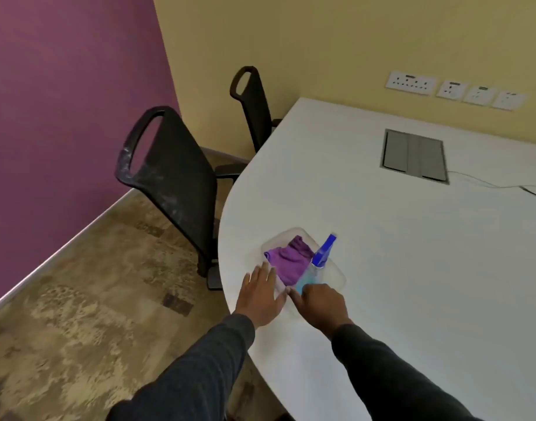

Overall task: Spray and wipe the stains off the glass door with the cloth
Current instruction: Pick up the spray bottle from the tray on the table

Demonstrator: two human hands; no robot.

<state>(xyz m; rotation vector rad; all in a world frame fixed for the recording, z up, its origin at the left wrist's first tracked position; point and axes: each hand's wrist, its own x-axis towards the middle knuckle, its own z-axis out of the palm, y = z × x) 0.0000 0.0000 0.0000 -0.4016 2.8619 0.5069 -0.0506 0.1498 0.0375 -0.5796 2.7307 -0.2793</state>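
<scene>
A clear plastic tray (336, 276) sits near the rounded edge of the white table (412, 253). In it lie a crumpled purple cloth (286, 259) and a spray bottle (316, 262) with a blue trigger head and pale blue liquid. My left hand (260, 294) rests flat, fingers spread, against the tray's near left rim and holds nothing. My right hand (319, 305) reaches over the tray's near side at the base of the bottle; its fingers curl downward and hide whether they touch the bottle. No glass door is in view.
Two black office chairs (172, 177) (253, 101) stand along the table's left side. A grey cable hatch (415, 154) is set into the tabletop, with a thin cable (533, 191) running right. Wall sockets (412, 83) line the yellow wall. Patterned carpet (93, 299) lies to the left.
</scene>
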